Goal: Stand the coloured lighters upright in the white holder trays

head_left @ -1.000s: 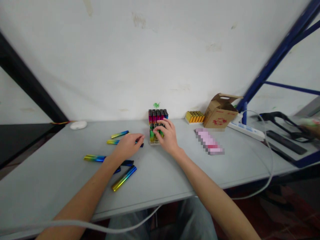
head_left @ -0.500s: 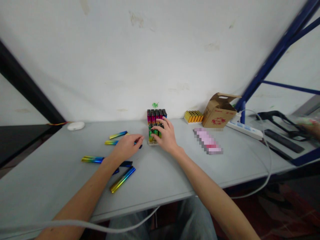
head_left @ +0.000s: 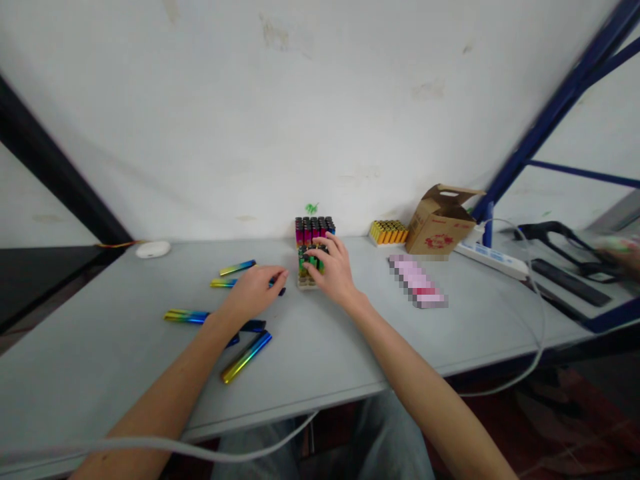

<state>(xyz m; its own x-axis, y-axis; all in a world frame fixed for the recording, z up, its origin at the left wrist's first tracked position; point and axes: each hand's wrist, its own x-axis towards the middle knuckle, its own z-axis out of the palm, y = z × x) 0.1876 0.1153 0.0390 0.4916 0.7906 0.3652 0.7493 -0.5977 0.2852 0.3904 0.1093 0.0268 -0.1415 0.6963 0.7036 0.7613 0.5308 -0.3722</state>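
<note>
My right hand [head_left: 334,270] reaches over a pale tray [head_left: 307,287] of green lighters with dark tops. Its thumb and forefinger close around a green lighter [head_left: 313,259] at the tray's front part, where several sockets show bare. My left hand [head_left: 260,288] hovers left of the tray with thumb and fingers pressed together; whatever they hold, if anything, is hidden. Beneath and around that hand lie shiny blue-to-yellow tubes [head_left: 246,357], some partly covered by the hand and forearm.
Behind the tray stand magenta lighters [head_left: 314,230] with dark tops. Yellow cylinders [head_left: 389,232] fill another tray by a brown carton [head_left: 440,223]. A blurred pink item [head_left: 417,280], a power strip [head_left: 493,260] and a white case [head_left: 153,249] lie on the table. A cable crosses the front edge.
My right thumb and forefinger have shifted slightly at the green lighters, and more of the tray's front sockets show. My left hand stays nearly still. The view has moved a little.
</note>
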